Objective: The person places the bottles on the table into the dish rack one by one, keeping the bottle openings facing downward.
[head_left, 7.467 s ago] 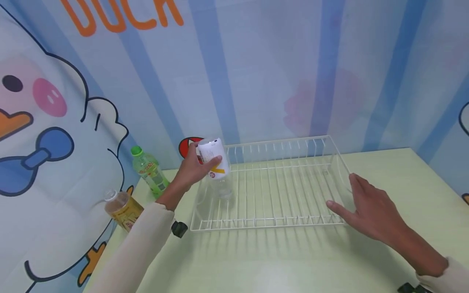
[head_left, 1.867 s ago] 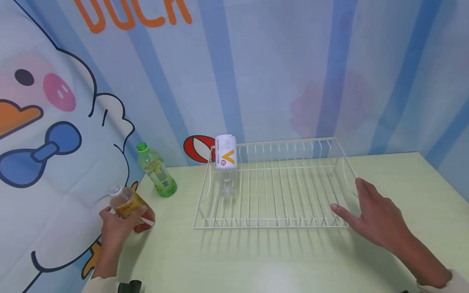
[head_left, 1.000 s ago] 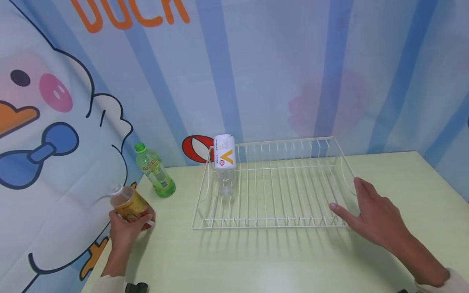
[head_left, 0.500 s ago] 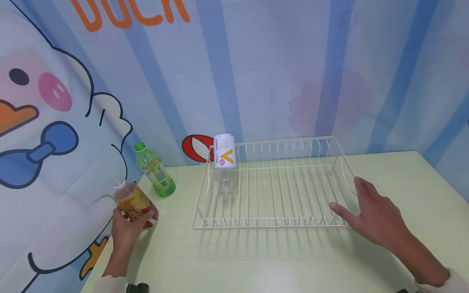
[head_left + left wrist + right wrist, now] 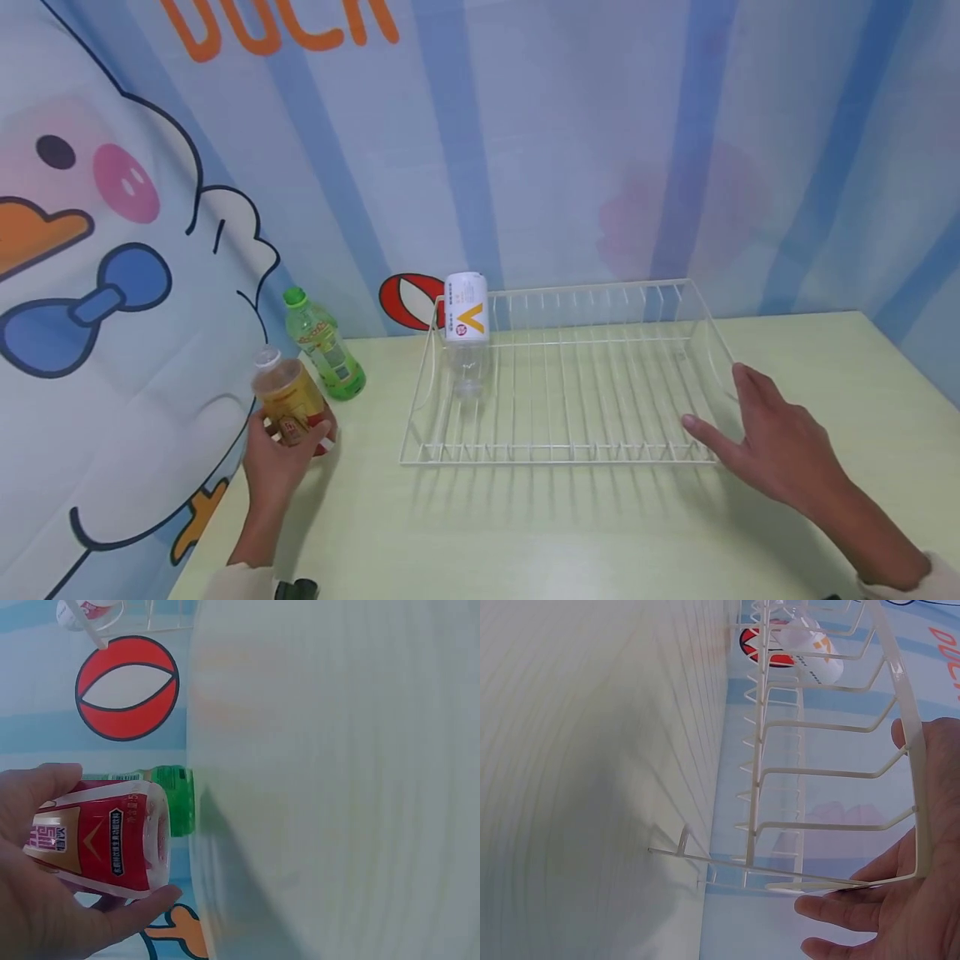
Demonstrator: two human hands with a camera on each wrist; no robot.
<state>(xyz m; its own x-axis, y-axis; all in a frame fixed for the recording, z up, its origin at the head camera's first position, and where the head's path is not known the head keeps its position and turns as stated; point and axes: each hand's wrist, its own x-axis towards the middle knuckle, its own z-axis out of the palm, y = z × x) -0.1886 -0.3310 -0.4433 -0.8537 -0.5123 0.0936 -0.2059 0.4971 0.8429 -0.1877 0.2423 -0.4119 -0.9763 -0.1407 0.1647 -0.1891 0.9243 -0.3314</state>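
Note:
My left hand [image 5: 279,457] grips a drink bottle with a yellow and red label [image 5: 294,398], its white cap up and the bottle tilted slightly. In the left wrist view, the bottle's red lower part shows a small gap between its base and the tabletop. My right hand [image 5: 783,437] rests at the right front corner of a white wire rack [image 5: 570,454], fingers straight along its outside and thumb over the front rim. A clear bottle with a white label [image 5: 467,308] stands upside down in the rack's left back corner.
Behind the held bottle stands a green bottle [image 5: 324,346] with a green cap, near the table's left back edge. The pale table [image 5: 525,533] meets a printed cloth backdrop [image 5: 555,150] at the back and left.
Earlier my left hand held the white-labelled bottle upside down at the rack; that bottle now stands there alone. My left hand has since gripped the yellow-labelled bottle and moved it rightward and away from me.

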